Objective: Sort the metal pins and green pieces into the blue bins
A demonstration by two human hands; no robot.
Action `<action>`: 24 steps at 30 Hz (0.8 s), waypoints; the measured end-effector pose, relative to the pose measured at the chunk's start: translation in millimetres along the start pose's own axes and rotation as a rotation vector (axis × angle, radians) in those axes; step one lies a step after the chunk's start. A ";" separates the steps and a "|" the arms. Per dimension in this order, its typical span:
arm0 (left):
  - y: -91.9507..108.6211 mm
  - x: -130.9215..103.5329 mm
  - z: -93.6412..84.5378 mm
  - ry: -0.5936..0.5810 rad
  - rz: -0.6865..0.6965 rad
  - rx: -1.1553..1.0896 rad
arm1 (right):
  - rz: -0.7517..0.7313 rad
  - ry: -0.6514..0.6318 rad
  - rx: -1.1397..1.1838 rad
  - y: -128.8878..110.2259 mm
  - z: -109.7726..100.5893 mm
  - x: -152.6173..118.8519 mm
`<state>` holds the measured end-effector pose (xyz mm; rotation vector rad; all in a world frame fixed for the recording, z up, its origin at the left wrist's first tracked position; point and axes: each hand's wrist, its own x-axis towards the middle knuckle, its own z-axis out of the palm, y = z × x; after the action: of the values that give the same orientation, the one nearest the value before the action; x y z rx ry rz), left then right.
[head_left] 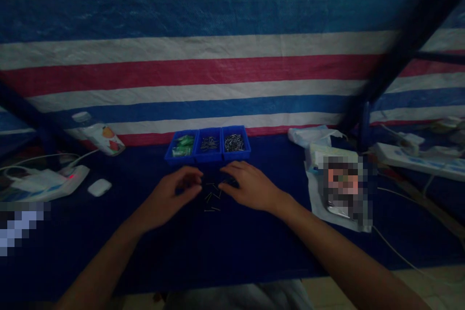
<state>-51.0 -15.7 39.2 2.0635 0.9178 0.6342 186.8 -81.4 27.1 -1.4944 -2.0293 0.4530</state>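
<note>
Makeshift workspace: striped tarp wall (203,14), blue metal frame (390,58), hardware-filled bins (209,156).

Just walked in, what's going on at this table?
A person's left hand and right hand are either side of some loose thin pins on the blue table. The left hand's thumb and fingers are apart; whether the right hand holds a pin is unclear. Behind them, three blue trays hold green items and small metal pieces.

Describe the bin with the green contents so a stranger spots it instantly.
Below the striped tarp, three blue bins stand side by side on the table. It is the leftmost bin, with green contents; its two neighbours hold thin metal pieces.
</note>
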 end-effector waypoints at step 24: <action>-30.8 15.1 53.1 -0.291 0.177 0.749 | -0.037 -0.241 -0.317 12.2 38.5 -10.4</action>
<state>-17.5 -14.3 -14.4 2.8275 0.8828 0.0471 174.1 -84.9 -12.5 -1.6474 -2.4034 0.3191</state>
